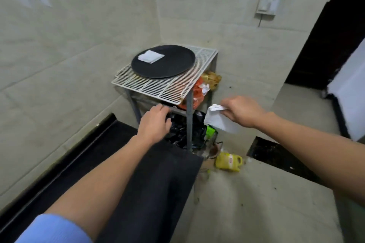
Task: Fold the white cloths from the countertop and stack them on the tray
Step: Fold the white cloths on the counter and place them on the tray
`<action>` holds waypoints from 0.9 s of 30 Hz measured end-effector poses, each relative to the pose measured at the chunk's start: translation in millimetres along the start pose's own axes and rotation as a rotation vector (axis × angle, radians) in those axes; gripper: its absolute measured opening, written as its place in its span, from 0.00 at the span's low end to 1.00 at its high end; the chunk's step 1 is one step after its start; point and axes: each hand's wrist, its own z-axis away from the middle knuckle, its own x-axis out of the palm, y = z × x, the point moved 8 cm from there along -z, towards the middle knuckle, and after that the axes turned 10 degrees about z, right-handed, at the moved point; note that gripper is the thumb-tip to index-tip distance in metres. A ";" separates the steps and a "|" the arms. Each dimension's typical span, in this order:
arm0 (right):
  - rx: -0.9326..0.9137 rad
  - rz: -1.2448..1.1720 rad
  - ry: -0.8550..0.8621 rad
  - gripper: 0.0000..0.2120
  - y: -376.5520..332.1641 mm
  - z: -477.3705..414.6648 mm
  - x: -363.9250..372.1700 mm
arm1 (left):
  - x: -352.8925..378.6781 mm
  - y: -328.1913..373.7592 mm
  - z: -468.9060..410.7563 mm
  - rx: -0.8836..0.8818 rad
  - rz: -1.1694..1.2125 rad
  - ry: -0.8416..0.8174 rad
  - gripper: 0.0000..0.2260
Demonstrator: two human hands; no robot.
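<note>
We see the right hand (243, 111) pinching a folded white cloth (219, 122) between thumb and curled fingers. The cloth hangs below and left of the fingertips, in the air off the near right corner of the wire rack (167, 89), its layered edges uppermost. The left hand (156, 122) is relaxed, holding nothing. A second folded cloth (151, 56) lies by the far left rim of the black tray (177, 69)
</note>
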 end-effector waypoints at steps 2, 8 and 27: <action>0.012 -0.036 0.020 0.08 33.0 -22.7 1.2 | -1.8 4.0 -35.2 -0.005 -0.007 0.039 0.11; -0.095 0.009 0.108 0.10 108.4 -104.6 5.2 | 13.1 0.5 -127.5 -0.123 -0.065 0.101 0.12; -0.554 0.020 -0.094 0.08 83.9 -382.2 8.8 | 9.1 -96.4 -236.7 -0.496 -0.097 0.187 0.15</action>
